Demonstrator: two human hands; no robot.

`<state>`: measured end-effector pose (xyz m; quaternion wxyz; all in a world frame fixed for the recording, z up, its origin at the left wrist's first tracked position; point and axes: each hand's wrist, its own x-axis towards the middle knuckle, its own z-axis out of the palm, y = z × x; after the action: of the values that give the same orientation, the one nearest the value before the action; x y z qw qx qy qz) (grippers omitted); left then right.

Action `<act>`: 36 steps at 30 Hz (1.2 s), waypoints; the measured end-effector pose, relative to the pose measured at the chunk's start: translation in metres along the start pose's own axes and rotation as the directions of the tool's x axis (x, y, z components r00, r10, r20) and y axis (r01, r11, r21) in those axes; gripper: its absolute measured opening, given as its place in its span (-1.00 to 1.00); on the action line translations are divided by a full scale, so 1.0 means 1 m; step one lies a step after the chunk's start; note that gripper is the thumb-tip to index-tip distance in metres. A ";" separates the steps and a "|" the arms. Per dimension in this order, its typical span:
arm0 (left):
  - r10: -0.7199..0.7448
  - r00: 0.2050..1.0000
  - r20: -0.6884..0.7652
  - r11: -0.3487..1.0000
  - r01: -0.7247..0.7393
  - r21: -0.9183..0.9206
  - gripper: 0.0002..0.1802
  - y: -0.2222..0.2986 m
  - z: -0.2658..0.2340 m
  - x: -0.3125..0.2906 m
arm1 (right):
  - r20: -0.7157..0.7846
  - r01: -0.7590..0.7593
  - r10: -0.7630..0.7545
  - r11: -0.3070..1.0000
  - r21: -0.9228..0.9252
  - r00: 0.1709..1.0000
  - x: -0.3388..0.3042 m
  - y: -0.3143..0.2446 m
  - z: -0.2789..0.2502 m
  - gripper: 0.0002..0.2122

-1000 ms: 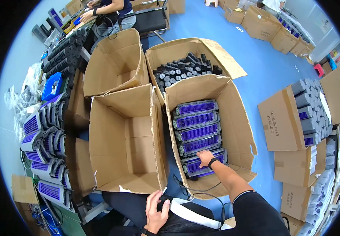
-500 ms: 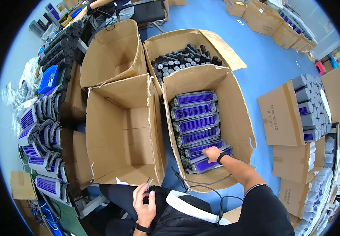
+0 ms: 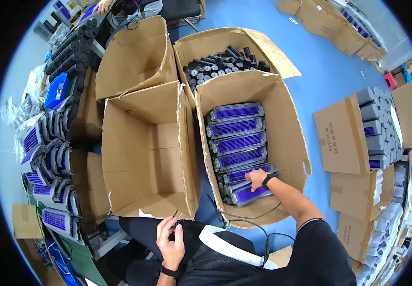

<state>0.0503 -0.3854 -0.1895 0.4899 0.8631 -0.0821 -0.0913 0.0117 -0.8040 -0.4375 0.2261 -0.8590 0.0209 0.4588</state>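
Observation:
My right hand point(image 3: 257, 178) reaches into a cardboard box point(image 3: 289, 138), its fingers closed at the upper edge of the nearest grey housing with a purple panel point(image 3: 252, 194). That housing lies slightly tilted at the near end of a row of similar purple-grilled housings point(image 3: 238, 144). The fingertips are partly hidden against it. In front of my body, my left hand point(image 3: 170, 243) is raised with thumb and fingers closed round a slim tool like tweezers point(image 3: 178, 215), its thin tips pointing up.
A deep cardboard box point(image 3: 141, 164) stands left of the row. Behind are another box point(image 3: 125, 62) and one with black cylinders point(image 3: 215, 69). More grilled housings point(image 3: 56, 219) line the left bench. A black cable point(image 3: 244, 220) crosses the near box edge. A co-worker's hand point(image 3: 102, 6) shows far left.
The nearest housing has turned and settled lower at the row's near end, with my right hand still at it. My left hand keeps the slim tool and has shifted slightly left.

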 end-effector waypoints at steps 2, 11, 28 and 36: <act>0.003 1.000 0.002 1.000 -0.003 -0.001 -0.74 0.000 0.001 0.001 | 0.032 0.065 -0.063 0.995 -0.073 0.998 0.016 0.010 0.018 -0.32; -0.006 1.000 0.019 1.000 0.006 0.005 -0.79 0.001 0.001 0.004 | -0.029 -0.125 0.127 0.989 0.073 0.991 0.036 0.012 0.041 -0.24; 0.069 0.995 -0.075 0.996 -0.073 -0.053 -0.76 -0.006 -0.026 -0.002 | -0.058 -0.041 0.038 0.998 -0.041 0.998 0.053 0.042 0.033 -0.09; 0.117 0.955 -0.274 0.986 -0.145 -0.083 -0.64 0.006 -0.069 -0.016 | -0.519 0.304 0.007 0.804 0.511 0.854 -0.110 -0.011 -0.162 -0.42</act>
<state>0.0509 -0.3275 -0.1490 0.5448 0.8340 -0.0674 0.0550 0.0772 -0.8792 -0.2682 0.4983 -0.8367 0.1463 0.1738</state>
